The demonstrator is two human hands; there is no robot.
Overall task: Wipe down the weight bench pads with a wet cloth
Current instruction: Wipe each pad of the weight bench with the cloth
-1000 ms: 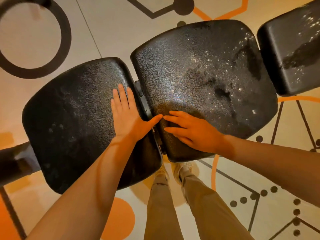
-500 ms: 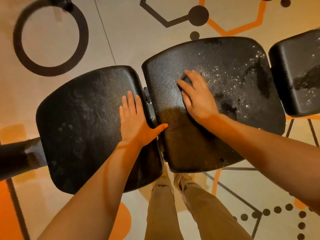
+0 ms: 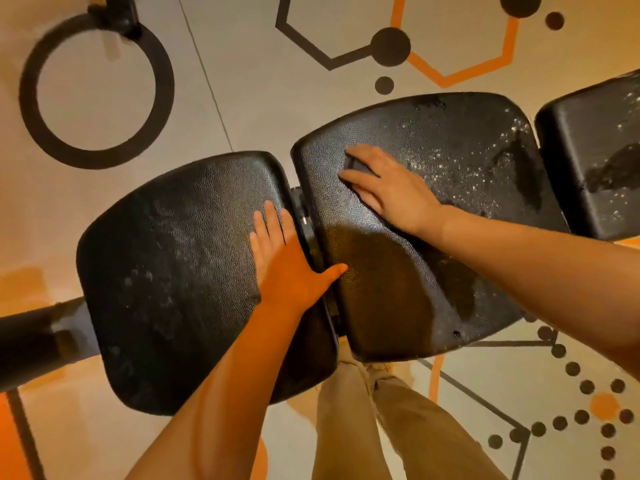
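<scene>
Three black textured bench pads lie in a row. My left hand (image 3: 284,268) rests flat with fingers apart on the right edge of the left pad (image 3: 166,271), its thumb reaching across the gap. My right hand (image 3: 394,192) presses down on the far left part of the middle pad (image 3: 467,174). A dark cloth (image 3: 358,166) shows between and under its fingers, mostly hidden. White specks and wet dark streaks cover the middle pad's right side and the right pad (image 3: 588,161).
A metal hinge (image 3: 304,220) sits in the gap between the left and middle pads. A black frame bar (image 3: 34,344) sticks out at the left. My legs (image 3: 363,427) stand at the bench's near side. A black post (image 3: 114,12) stands on the patterned floor, top left.
My right hand slid with the cloth from the near edge of the middle pad up to its far left part. My left hand stayed put on the left pad.
</scene>
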